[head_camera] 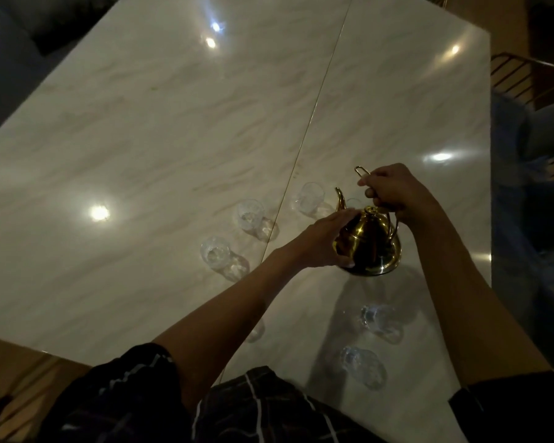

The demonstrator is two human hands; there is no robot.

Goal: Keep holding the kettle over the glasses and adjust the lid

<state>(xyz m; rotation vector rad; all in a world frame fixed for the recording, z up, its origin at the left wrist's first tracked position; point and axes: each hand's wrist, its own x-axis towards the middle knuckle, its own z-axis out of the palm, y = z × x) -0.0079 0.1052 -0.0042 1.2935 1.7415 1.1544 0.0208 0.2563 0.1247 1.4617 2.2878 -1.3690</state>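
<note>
A gold teapot point(370, 247) is standing upright on the pale marble desk point(141, 139), right of the thin seam, its curved spout point(340, 198) pointing up and away from the person. The right hand point(392, 195) is curling round the wire handle point(363, 172) above the lid, gripping it. The left hand point(325, 239) is lying against the teapot's left side, fingers straight and together, thumb under the belly. Six clear glasses are showing on the desk: three point(250, 215) in an arc left of and beyond the teapot, two point(378, 321) nearer the person on the right, and one point(256, 330) half hidden behind the left forearm.
</note>
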